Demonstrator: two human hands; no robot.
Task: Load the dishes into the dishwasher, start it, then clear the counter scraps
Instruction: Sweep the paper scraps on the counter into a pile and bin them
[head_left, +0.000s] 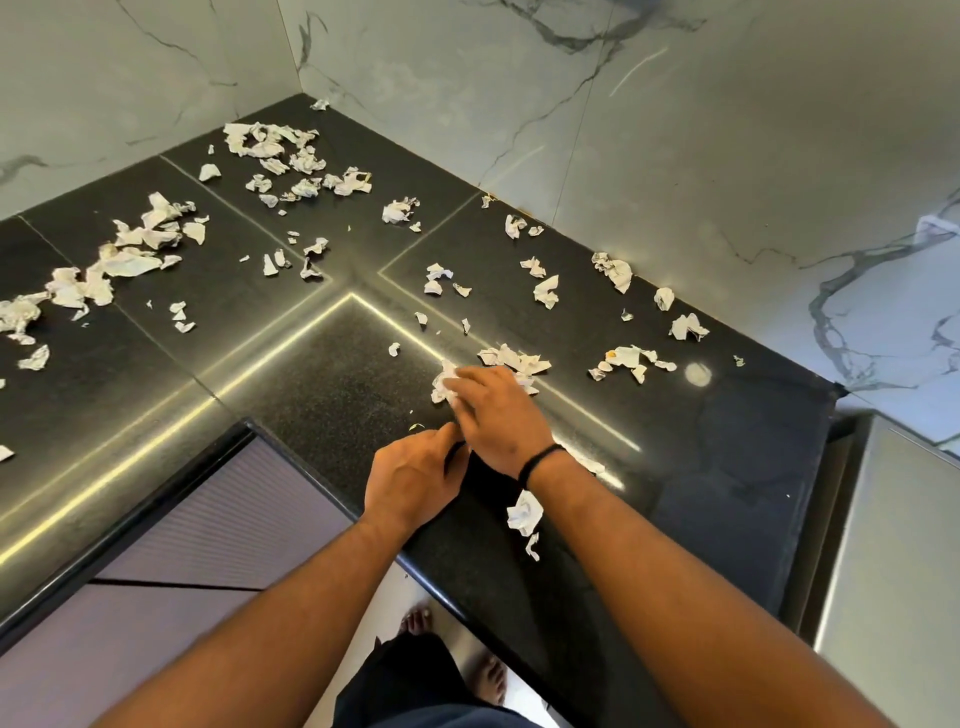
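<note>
Scraps (136, 244) — white, crumpled, scattered

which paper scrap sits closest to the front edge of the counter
The crumpled scrap lying between the two forearms, just below the wrist with the black band. Every other scrap lies farther back on the counter, beyond the hands.

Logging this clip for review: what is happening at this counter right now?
A person is gathering paper scraps off a black counter. The right hand sweeps a crumpled scrap toward the left hand, cupped at the counter's edge. Most scraps lie scattered across the corner; one piece sits near the right wrist.
</note>
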